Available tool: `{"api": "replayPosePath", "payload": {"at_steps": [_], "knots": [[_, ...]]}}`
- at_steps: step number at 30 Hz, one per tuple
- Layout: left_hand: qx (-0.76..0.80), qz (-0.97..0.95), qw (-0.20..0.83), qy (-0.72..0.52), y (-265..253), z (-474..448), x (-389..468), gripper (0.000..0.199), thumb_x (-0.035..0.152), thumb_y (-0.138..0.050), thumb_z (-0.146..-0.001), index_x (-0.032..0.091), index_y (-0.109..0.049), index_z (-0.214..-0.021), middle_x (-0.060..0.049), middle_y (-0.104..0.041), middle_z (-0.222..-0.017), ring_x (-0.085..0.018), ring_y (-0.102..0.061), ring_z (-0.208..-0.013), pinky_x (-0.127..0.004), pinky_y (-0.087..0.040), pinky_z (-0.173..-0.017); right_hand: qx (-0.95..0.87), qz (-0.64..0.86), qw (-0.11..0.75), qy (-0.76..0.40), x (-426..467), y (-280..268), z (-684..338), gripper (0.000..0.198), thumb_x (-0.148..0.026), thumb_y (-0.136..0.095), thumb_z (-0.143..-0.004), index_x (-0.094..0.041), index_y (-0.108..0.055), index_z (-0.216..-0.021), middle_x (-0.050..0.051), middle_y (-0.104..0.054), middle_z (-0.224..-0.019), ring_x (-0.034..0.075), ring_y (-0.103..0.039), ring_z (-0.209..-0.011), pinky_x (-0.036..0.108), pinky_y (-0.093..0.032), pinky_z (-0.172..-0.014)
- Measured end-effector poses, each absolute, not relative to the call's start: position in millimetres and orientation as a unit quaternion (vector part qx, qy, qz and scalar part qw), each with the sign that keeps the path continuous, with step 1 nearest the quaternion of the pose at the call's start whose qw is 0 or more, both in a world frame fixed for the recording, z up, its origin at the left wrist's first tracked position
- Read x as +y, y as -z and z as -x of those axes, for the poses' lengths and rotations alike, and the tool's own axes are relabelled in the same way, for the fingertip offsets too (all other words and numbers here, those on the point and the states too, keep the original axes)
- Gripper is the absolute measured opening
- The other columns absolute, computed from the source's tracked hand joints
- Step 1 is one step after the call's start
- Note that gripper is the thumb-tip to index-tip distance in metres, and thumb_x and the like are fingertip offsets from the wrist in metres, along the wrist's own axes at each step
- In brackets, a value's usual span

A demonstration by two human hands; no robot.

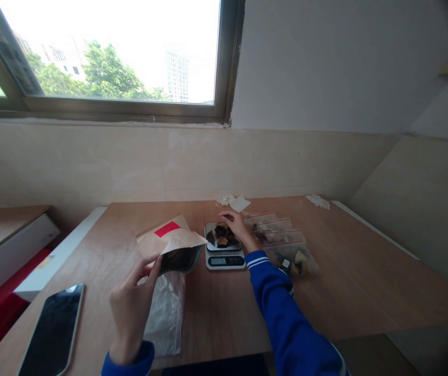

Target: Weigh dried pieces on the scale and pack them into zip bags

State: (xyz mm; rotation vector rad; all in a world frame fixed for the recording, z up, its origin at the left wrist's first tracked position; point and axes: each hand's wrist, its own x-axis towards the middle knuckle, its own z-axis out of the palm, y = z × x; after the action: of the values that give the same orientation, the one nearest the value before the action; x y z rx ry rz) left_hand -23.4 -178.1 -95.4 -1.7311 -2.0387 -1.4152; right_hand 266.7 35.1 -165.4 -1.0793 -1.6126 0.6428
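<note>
My left hand (pixel 136 297) grips the edge of a kraft paper pouch (pixel 187 237) with a red label. The pouch tilts toward the scale, its mouth gaping and dark inside. A small white kitchen scale (pixel 225 261) with a lit display stands just right of the pouch. Dark brown and tan dried pieces (pixel 222 236) lie heaped on its metal plate. Over the back of this heap, my right hand (pixel 239 227) has its fingers pinched together. Whatever may be between those fingertips is too small to tell.
Several zip bags (pixel 292 253) with dark and tan contents lie right of the scale. A clear zip bag (pixel 165 313) lies under the pouch. A phone (pixel 54 331) rests at the table's left. Crumpled white paper (pixel 239 202) lies behind the scale, near the wall.
</note>
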Motion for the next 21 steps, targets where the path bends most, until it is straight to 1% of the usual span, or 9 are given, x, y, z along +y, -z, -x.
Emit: {"api": "replayPosePath", "payload": {"at_steps": [3,5,9,11,13,16,21], "knots": [[-0.677,0.563,0.049,0.472,93.7,23.9,-178.3,0.028,0.051,-0.060,-0.084,0.028,-0.074,-0.093,0.003,-0.068,-0.064,-0.012,-0.065,-0.058,-0.020,-0.039,-0.054,-0.641,0.438,0.571,-0.268,20.3,163.0,-277.3,0.024,-0.036,-0.059,-0.082,-0.020,-0.072,-0.093,0.009,-0.073,-0.101,0.022,-0.066,-0.096,0.037,-0.051,-0.089],[-0.679,0.557,0.039,0.476,93.1,24.2,-178.2,0.029,0.051,-0.061,-0.083,0.027,-0.074,-0.092,0.003,-0.068,-0.064,-0.013,-0.065,-0.059,-0.020,-0.039,-0.054,-0.610,0.455,0.592,-0.264,3.3,167.6,-286.5,0.028,-0.039,-0.059,-0.082,-0.019,-0.071,-0.097,0.010,-0.072,-0.104,0.023,-0.066,-0.096,0.039,-0.051,-0.089],[-0.679,0.556,0.028,0.479,94.3,22.8,-177.6,0.028,0.050,-0.062,-0.083,0.027,-0.074,-0.093,0.002,-0.068,-0.066,-0.013,-0.065,-0.059,-0.020,-0.039,-0.055,-0.538,0.513,0.623,-0.243,-34.9,192.8,-303.3,0.038,-0.045,-0.060,-0.081,-0.018,-0.066,-0.106,0.013,-0.069,-0.112,0.025,-0.065,-0.099,0.041,-0.051,-0.088],[-0.676,0.561,0.024,0.478,95.7,21.1,-177.5,0.028,0.050,-0.062,-0.083,0.027,-0.074,-0.094,0.002,-0.068,-0.067,-0.013,-0.065,-0.060,-0.020,-0.039,-0.054,-0.511,0.532,0.633,-0.234,-49.4,206.6,-308.0,0.041,-0.048,-0.062,-0.078,-0.018,-0.063,-0.106,0.014,-0.067,-0.113,0.026,-0.065,-0.099,0.043,-0.051,-0.088],[-0.675,0.563,0.022,0.477,96.9,19.4,-177.6,0.028,0.051,-0.062,-0.082,0.027,-0.074,-0.094,0.002,-0.068,-0.067,-0.013,-0.065,-0.060,-0.020,-0.038,-0.054,-0.501,0.540,0.633,-0.239,-59.0,215.7,-309.8,0.039,-0.050,-0.063,-0.077,-0.019,-0.060,-0.101,0.014,-0.068,-0.106,0.026,-0.066,-0.093,0.043,-0.052,-0.085],[-0.680,0.560,0.021,0.474,98.0,17.5,-178.0,0.028,0.050,-0.063,-0.082,0.027,-0.074,-0.093,0.002,-0.068,-0.067,-0.013,-0.065,-0.060,-0.020,-0.038,-0.055,-0.512,0.542,0.621,-0.241,-66.0,218.6,-308.2,0.035,-0.052,-0.061,-0.079,-0.020,-0.058,-0.093,0.010,-0.067,-0.093,0.024,-0.066,-0.085,0.042,-0.052,-0.081],[-0.679,0.558,0.018,0.477,97.6,16.6,-178.6,0.028,0.051,-0.063,-0.082,0.028,-0.074,-0.093,0.002,-0.068,-0.067,-0.012,-0.065,-0.061,-0.020,-0.040,-0.056,-0.521,0.541,0.613,-0.245,-71.2,211.7,-299.5,0.036,-0.052,-0.066,-0.076,-0.019,-0.061,-0.091,0.007,-0.066,-0.087,0.021,-0.063,-0.076,0.037,-0.053,-0.072]]}}
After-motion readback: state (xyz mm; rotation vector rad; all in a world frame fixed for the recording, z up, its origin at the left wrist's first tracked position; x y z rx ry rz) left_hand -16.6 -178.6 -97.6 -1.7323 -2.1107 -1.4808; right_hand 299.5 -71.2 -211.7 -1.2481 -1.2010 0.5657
